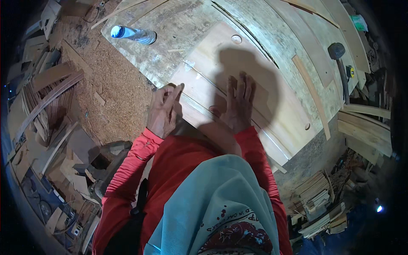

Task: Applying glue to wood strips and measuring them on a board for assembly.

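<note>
A pale wooden panel (293,123) lies on the worn workbench, with round holes near its ends and a long dark line, partly whitish, running along it. My right hand (240,102) rests on the panel palm down, its fingers stretched out and pointing away from me. At the panel's near left corner, my left hand (164,111) has its fingers bent and drawn together by the edge. Whether something small is pinched in them is hidden. A dark shadow covers the panel around my right hand.
A plastic bottle (134,35) lies at the bench's far left. Farther right are a thin curved wood strip (312,95), a hammer (338,63) and a yellow tape measure (350,71). Sawdust (112,100) covers the floor at left, beside stacked wood offcuts (49,100).
</note>
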A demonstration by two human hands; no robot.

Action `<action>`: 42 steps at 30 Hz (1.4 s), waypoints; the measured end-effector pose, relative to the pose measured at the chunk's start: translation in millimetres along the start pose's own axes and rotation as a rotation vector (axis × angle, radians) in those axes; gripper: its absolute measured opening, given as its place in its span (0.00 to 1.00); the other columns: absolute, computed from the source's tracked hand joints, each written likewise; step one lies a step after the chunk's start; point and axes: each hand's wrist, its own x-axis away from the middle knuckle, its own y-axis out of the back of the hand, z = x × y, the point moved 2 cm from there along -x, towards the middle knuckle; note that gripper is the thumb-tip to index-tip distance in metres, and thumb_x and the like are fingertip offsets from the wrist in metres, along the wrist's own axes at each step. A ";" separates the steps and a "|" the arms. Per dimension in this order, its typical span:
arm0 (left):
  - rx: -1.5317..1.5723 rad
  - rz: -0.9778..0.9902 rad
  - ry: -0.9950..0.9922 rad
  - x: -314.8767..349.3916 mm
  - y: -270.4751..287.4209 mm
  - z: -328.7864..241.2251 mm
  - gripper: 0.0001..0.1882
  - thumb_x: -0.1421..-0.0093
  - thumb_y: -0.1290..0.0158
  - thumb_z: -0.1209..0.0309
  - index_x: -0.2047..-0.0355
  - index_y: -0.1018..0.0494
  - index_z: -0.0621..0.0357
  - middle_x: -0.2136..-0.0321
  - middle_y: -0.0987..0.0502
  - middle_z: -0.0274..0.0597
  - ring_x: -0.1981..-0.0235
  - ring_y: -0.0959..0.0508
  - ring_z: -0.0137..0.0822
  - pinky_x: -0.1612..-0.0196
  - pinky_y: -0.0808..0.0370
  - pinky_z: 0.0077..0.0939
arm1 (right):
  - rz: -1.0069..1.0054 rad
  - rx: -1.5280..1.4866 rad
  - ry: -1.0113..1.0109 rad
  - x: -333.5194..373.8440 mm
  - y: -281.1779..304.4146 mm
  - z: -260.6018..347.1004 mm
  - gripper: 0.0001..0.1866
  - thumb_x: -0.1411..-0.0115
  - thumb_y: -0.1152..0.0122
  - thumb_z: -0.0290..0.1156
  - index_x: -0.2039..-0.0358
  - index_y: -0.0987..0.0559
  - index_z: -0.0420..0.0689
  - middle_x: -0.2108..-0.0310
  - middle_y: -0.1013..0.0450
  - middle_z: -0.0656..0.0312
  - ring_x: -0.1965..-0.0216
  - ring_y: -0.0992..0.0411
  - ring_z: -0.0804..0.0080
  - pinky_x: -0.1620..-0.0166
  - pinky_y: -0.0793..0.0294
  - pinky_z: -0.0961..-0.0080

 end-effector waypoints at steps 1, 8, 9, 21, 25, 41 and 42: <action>0.048 -0.056 0.029 -1.1 -0.8 2.1 0.37 0.48 0.51 0.83 0.35 0.32 0.50 0.50 0.32 0.53 0.48 0.31 0.53 0.43 0.30 0.40 | 0.007 -0.003 0.000 -0.1 0.5 -0.9 0.54 0.54 0.28 0.56 0.36 0.38 0.31 0.31 0.51 0.34 0.30 0.54 0.30 0.31 0.56 0.32; 0.047 -0.217 0.122 -0.1 -14.7 60.2 0.32 0.33 0.51 0.64 0.32 0.43 0.66 0.51 0.31 0.60 0.49 0.29 0.54 0.44 0.31 0.44 | -0.023 0.002 -0.025 -3.2 -8.4 -4.8 0.60 0.63 0.22 0.56 0.34 0.37 0.37 0.31 0.50 0.40 0.30 0.54 0.35 0.30 0.55 0.34; 0.105 -0.226 0.170 -0.7 -15.2 61.8 0.33 0.34 0.50 0.65 0.33 0.43 0.66 0.51 0.30 0.59 0.49 0.29 0.53 0.44 0.31 0.43 | -0.012 -0.014 -0.026 -4.5 -7.1 -4.6 0.61 0.63 0.22 0.56 0.33 0.37 0.38 0.31 0.51 0.40 0.30 0.54 0.34 0.30 0.56 0.33; 0.549 -0.239 0.426 13.7 -39.1 89.6 0.38 0.39 0.40 0.76 0.31 0.45 0.59 0.52 0.28 0.46 0.54 0.24 0.37 0.51 0.22 0.32 | 0.020 -0.012 -0.026 -7.2 -7.1 -3.8 0.62 0.64 0.19 0.51 0.32 0.41 0.38 0.30 0.53 0.37 0.29 0.55 0.34 0.31 0.55 0.34; 0.603 -0.210 0.482 13.8 -38.9 93.8 0.40 0.41 0.37 0.75 0.32 0.44 0.60 0.54 0.27 0.48 0.56 0.23 0.36 0.51 0.22 0.30 | -0.016 0.001 -0.017 -6.5 -7.1 -3.6 0.62 0.66 0.17 0.48 0.33 0.39 0.39 0.30 0.53 0.38 0.30 0.54 0.34 0.31 0.54 0.35; -0.154 -0.202 -0.061 -26.8 7.2 27.4 0.25 0.39 0.45 0.74 0.40 0.26 0.49 0.57 0.28 0.49 0.56 0.29 0.46 0.51 0.29 0.39 | -0.034 -0.008 -0.070 -8.3 -5.5 1.5 0.61 0.74 0.15 0.45 0.37 0.35 0.38 0.34 0.47 0.40 0.31 0.51 0.36 0.31 0.53 0.35; -0.164 -0.192 -0.076 -33.6 4.7 22.2 0.25 0.39 0.45 0.74 0.40 0.26 0.49 0.57 0.28 0.49 0.56 0.29 0.46 0.51 0.29 0.39 | -0.041 0.032 -0.051 -7.6 -4.9 2.1 0.60 0.73 0.16 0.45 0.38 0.35 0.38 0.34 0.47 0.41 0.31 0.51 0.37 0.31 0.53 0.35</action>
